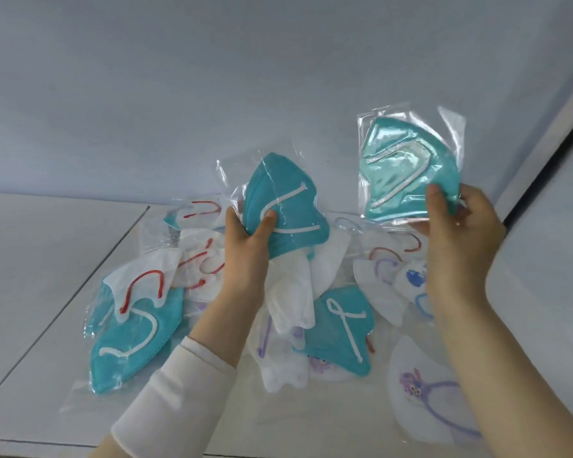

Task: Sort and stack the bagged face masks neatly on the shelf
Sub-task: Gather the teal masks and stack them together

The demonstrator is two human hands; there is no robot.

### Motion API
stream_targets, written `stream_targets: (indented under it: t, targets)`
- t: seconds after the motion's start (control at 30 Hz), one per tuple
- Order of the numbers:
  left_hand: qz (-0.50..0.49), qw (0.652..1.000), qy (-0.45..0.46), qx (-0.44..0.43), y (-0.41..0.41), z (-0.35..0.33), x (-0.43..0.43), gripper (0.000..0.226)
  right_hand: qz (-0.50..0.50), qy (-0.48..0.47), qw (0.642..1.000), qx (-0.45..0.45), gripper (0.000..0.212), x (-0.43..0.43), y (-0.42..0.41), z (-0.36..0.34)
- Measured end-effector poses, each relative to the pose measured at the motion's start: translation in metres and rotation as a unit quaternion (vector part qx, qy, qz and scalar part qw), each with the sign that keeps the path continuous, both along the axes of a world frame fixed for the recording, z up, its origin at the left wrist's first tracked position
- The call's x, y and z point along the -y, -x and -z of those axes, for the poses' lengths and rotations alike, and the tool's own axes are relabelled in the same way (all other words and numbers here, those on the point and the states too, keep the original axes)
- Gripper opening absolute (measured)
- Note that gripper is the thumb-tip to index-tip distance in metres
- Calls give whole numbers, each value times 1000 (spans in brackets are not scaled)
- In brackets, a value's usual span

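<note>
A person stands at a white shelf [47, 246] with both arms reaching forward, the left forearm in a cream sleeve [166, 388]. Nearest, at the lower right edge of the shelf, lies one white bagged mask with a purple cartoon figure [420, 385] and purple ear loops.

Just beyond it a loose pile of bagged masks [278, 309] spreads across the shelf, overlapping one another in clear plastic. Two teal masks with white loops lie flat in it: one at the left [129, 345] and one near the middle [339, 332]. A white mask with red loops [143, 279] rests on top of the left teal one. Several more white masks, some with red loops and some with purple or blue, are tangled together; their exact number cannot be counted.

Above the pile, the left hand [245, 239] holds a third teal bagged mask [285, 213], fingers and thumb closed around its lower edge. The right hand [457, 226] pinches the bottom corner of a fourth teal bagged mask [411, 166], raised higher and to the right, apart from the other.

Farthest back is a plain pale wall [245, 77].
</note>
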State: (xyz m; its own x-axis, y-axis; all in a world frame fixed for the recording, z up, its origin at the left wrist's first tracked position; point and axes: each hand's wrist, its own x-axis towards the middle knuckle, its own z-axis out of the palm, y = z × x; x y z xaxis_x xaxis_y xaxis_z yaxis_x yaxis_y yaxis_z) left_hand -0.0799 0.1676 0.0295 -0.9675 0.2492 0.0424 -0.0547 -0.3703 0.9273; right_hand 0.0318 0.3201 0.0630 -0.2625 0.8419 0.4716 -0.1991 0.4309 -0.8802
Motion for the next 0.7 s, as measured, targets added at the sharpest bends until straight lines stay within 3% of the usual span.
stream_targets:
  t: [0.07, 0.2, 0.33, 0.47, 0.6, 0.7]
  targets:
    - [17, 1000, -1, -3, -9, -1, -5, 34, 39, -156, 984, 77, 21, 11, -4, 4]
    - [58, 997, -19, -42, -31, -2, -12, 28, -55, -282, 934, 211, 45, 44, -5, 20]
    - [94, 994, -50, -37, -43, -2, -6, 16, -98, -301, 917, 243, 56, 45, -12, 24]
    - [83, 995, -9, -47, -53, 2, 2, 38, -144, -331, 895, 262, 54, 52, -15, 33]
    - [-8, 998, 51, -33, -50, 11, 22, 35, -260, -285, 888, 248, 55, 41, -23, 35]
    - [-91, 994, 54, 8, -39, 17, 46, 31, -233, -202, 901, 305, 70, 11, -40, 45]
